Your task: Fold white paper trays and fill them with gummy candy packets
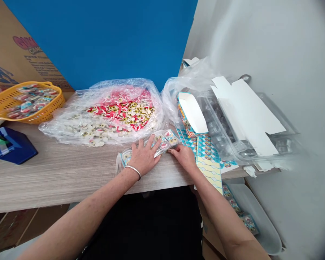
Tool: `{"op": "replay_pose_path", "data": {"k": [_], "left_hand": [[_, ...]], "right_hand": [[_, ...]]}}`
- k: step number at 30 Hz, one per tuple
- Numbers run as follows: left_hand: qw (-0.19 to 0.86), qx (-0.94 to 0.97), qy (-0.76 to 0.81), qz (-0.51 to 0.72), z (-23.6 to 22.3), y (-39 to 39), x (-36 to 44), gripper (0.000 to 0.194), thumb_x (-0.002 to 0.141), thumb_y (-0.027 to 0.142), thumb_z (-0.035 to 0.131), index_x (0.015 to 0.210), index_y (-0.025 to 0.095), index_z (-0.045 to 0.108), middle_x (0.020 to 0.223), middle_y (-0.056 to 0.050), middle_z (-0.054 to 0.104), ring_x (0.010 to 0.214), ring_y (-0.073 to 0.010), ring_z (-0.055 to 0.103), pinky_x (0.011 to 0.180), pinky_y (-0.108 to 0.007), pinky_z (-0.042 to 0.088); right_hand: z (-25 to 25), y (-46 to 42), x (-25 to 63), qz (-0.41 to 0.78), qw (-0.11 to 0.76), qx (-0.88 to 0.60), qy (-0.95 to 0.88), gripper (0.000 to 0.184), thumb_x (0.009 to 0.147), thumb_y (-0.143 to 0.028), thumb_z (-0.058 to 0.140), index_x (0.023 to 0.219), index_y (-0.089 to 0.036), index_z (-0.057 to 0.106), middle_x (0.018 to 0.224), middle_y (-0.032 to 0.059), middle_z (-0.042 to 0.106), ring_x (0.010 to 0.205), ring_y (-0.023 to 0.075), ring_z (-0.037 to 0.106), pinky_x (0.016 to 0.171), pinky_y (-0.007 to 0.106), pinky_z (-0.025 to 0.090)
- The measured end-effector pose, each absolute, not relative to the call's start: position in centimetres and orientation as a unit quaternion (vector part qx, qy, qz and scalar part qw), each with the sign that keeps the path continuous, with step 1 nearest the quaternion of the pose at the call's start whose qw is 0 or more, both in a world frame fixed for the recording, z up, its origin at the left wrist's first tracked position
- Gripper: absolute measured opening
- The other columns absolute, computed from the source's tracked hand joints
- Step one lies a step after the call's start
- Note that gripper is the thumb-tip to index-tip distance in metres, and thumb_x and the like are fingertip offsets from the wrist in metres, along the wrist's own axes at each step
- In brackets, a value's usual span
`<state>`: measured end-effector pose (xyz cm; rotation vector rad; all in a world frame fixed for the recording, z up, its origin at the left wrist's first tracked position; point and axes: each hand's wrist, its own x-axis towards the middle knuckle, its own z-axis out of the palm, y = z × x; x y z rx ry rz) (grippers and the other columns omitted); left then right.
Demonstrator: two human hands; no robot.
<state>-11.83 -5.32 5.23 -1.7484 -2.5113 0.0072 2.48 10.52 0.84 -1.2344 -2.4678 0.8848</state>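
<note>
A long clear blister tray of round sweets (166, 139) lies on the wooden tabletop (56, 173) in front of me. My left hand (144, 156) lies flat on its middle with fingers spread, a silver bangle on the wrist. My right hand (183, 156) pinches the tray's right end, fingers curled. Just behind is an open clear plastic bag (113, 112) heaped with red, white and yellow eye-shaped gummies.
A yellow basket (24, 103) of packed sweets stands at the far left, a blue tape dispenser (12, 144) in front of it. To the right are printed flat cartons (208, 159), an open small carton (192, 113), a clear bin with white card (249, 119) and a blue back panel.
</note>
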Motion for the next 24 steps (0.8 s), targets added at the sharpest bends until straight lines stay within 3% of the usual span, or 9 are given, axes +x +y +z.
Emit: {"op": "replay_pose_path", "data": {"k": [3, 5, 7, 10, 13, 18, 24], "left_hand": [[0.039, -0.571, -0.82, 0.0, 5.3, -5.3, -11.9, 0.064, 0.097, 0.055, 0.043, 0.157, 0.035, 0.031, 0.166, -0.007, 0.026, 0.124, -0.0445, 0.045, 0.09, -0.06, 0.042], [0.036, -0.572, -0.82, -0.004, 5.2, -5.4, -11.9, 0.065, 0.097, 0.055, 0.044, 0.157, 0.035, 0.03, 0.166, -0.007, 0.026, 0.125, -0.0449, 0.044, 0.091, -0.061, 0.041], [0.036, -0.573, -0.819, -0.007, 5.1, -5.5, -11.9, 0.066, 0.097, 0.056, 0.044, 0.158, 0.035, 0.03, 0.166, -0.007, 0.026, 0.126, -0.0455, 0.044, 0.092, -0.061, 0.041], [0.039, -0.571, -0.82, -0.011, 5.0, -5.4, -11.9, 0.067, 0.097, 0.056, 0.045, 0.158, 0.035, 0.028, 0.166, -0.008, 0.026, 0.127, -0.0461, 0.044, 0.093, -0.063, 0.04], [0.038, -0.572, -0.819, -0.015, 5.1, -5.4, -12.0, 0.069, 0.096, 0.055, 0.046, 0.159, 0.035, 0.026, 0.166, -0.009, 0.025, 0.131, -0.0475, 0.042, 0.096, -0.065, 0.039], [0.033, -0.64, -0.768, 0.003, 5.5, -7.3, -13.5, 0.071, 0.095, 0.047, 0.05, 0.159, 0.025, 0.029, 0.167, -0.01, 0.022, 0.145, -0.0451, 0.028, 0.11, -0.065, 0.03], [0.042, -0.659, -0.751, -0.01, 5.7, -12.9, -15.6, 0.066, 0.095, 0.049, 0.053, 0.157, 0.034, 0.032, 0.167, -0.003, 0.025, 0.15, -0.0415, 0.023, 0.117, -0.065, 0.021]], "right_hand": [[2.0, 9.6, 2.9, 0.203, 0.085, -0.428, -0.877, 0.022, 0.087, -0.043, 0.067, 0.079, -0.022, 0.063, 0.073, 0.005, 0.067, 0.067, 0.021, 0.059, 0.061, 0.03, 0.036], [2.9, 8.8, 3.2, 0.132, 0.129, -0.438, -0.88, 0.015, 0.091, -0.03, 0.058, 0.098, -0.019, 0.065, 0.089, 0.0097, 0.07, 0.079, 0.024, 0.063, 0.067, 0.032, 0.042], [3.6, 8.0, 3.2, 0.061, 0.187, -0.403, -0.894, 0.028, 0.091, -0.019, 0.051, 0.117, -0.015, 0.063, 0.115, 0.0172, 0.068, 0.102, 0.0287, 0.063, 0.083, 0.037, 0.046], [3.8, 7.4, 2.6, 0.008, 0.194, -0.261, -0.946, 0.046, 0.091, -0.013, 0.049, 0.136, -0.015, 0.057, 0.145, 0.0173, 0.054, 0.133, 0.0325, 0.048, 0.108, 0.046, 0.036], [3.0, 7.2, 2.0, -0.002, 0.163, -0.202, -0.966, 0.044, 0.095, -0.014, 0.045, 0.137, -0.017, 0.058, 0.148, 0.0126, 0.054, 0.138, 0.0304, 0.043, 0.117, 0.048, 0.027], [2.1, 7.3, 1.8, -0.013, 0.17, -0.215, -0.962, 0.043, 0.096, -0.014, 0.044, 0.135, -0.016, 0.06, 0.148, 0.0116, 0.055, 0.138, 0.0299, 0.043, 0.117, 0.047, 0.027], [2.0, 7.2, 1.9, -0.013, 0.173, -0.211, -0.962, 0.044, 0.094, -0.015, 0.046, 0.135, -0.017, 0.061, 0.147, 0.0125, 0.056, 0.137, 0.0305, 0.044, 0.115, 0.048, 0.029]]}}
